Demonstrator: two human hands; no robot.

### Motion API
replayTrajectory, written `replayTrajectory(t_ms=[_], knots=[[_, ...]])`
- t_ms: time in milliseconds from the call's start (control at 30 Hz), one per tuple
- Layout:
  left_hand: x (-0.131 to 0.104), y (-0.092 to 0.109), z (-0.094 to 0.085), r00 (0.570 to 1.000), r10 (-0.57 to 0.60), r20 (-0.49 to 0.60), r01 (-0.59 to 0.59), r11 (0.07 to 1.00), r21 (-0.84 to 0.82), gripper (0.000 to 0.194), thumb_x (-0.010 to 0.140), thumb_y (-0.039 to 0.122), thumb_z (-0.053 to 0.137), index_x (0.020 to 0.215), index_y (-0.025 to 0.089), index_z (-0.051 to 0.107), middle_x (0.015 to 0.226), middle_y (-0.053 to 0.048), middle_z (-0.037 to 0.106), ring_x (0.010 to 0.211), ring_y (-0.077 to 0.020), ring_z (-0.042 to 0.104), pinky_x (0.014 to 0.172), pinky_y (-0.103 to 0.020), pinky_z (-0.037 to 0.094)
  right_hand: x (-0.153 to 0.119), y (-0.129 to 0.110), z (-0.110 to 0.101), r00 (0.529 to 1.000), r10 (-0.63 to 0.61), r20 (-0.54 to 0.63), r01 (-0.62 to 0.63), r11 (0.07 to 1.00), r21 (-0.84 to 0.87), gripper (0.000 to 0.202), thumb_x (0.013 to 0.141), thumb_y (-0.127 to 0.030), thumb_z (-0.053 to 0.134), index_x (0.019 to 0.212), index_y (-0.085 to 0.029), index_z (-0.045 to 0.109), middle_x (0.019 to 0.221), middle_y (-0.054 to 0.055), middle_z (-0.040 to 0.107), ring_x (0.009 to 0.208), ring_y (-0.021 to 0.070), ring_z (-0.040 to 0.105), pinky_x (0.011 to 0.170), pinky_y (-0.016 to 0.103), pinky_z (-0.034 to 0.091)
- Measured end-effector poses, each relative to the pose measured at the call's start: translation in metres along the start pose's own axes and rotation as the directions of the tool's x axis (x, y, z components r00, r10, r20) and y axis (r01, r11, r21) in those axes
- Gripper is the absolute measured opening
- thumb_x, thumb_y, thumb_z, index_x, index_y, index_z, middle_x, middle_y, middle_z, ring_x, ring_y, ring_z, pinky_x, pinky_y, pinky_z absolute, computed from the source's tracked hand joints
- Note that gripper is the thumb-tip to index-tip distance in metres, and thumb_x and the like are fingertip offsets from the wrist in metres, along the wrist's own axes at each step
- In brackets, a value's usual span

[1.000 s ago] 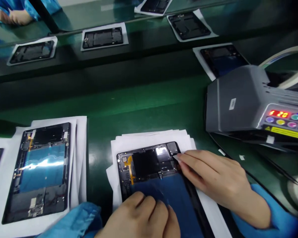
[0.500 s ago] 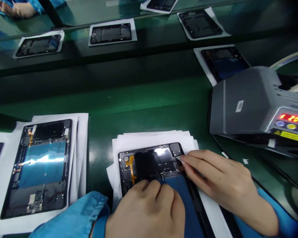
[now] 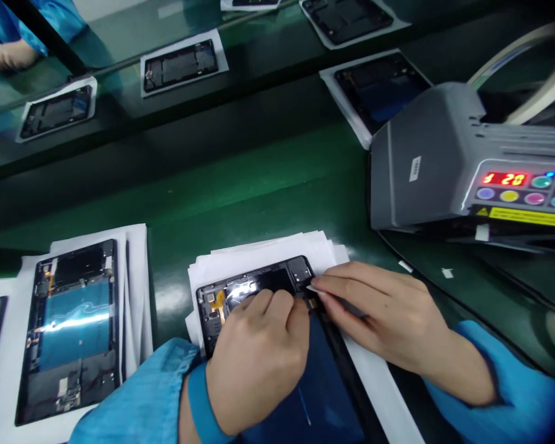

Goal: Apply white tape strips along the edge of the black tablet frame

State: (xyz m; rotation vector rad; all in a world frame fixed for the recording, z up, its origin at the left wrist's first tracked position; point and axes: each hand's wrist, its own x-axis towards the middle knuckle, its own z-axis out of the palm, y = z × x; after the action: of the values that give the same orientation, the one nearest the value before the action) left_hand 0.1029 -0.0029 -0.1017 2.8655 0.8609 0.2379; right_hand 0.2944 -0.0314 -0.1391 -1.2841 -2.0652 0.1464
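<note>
An opened tablet (image 3: 326,394) lies on a stack of white sheets (image 3: 259,248), its inner parts showing. My left hand (image 3: 261,361), with a blue wristband (image 3: 202,404), is curled over the tablet's upper middle. Its fingertips are hidden behind the knuckles, so what they hold, if anything, does not show. At the tablet's upper right edge, my right hand (image 3: 383,311) pinches a small white piece (image 3: 311,288) between thumb and fingers, close to the dark corner part. An orange flex cable (image 3: 219,301) shows left of my left hand.
Another opened tablet (image 3: 76,320) rests on paper at the left. A grey machine (image 3: 425,160) with a red display stands at right, tweezers (image 3: 527,287) below it. Several tablet housings (image 3: 180,65) on paper line the back. A co-worker's hands (image 3: 12,55) are at upper left.
My left hand has moved up the tablet, nearer my right hand, baring more of the blue area. My right hand keeps its pinch at the edge. The whole view has shifted and tilted.
</note>
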Motion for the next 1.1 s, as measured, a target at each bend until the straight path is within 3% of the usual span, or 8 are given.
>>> replayTrajectory(t_ms=[1100], knots=[[0.0031, -0.0066, 0.0025, 0.998, 0.059, -0.016, -0.06, 0.998, -0.003, 0.025, 0.093, 0.008, 0.036, 0.094, 0.01, 0.06, 0.077, -0.006, 0.056, 0.065, -0.0198, 0.053, 0.057, -0.033, 0.053, -0.0013, -0.0032, 0.0041, 0.999, -0.032, 0.022, 0.035, 0.988, -0.149, 0.011, 0.089, -0.011, 0.058, 0.095, -0.016, 0.066, 0.088, 0.003, 0.07, 0.075, 0.0125, 0.066, 0.067, 0.026, 0.055]])
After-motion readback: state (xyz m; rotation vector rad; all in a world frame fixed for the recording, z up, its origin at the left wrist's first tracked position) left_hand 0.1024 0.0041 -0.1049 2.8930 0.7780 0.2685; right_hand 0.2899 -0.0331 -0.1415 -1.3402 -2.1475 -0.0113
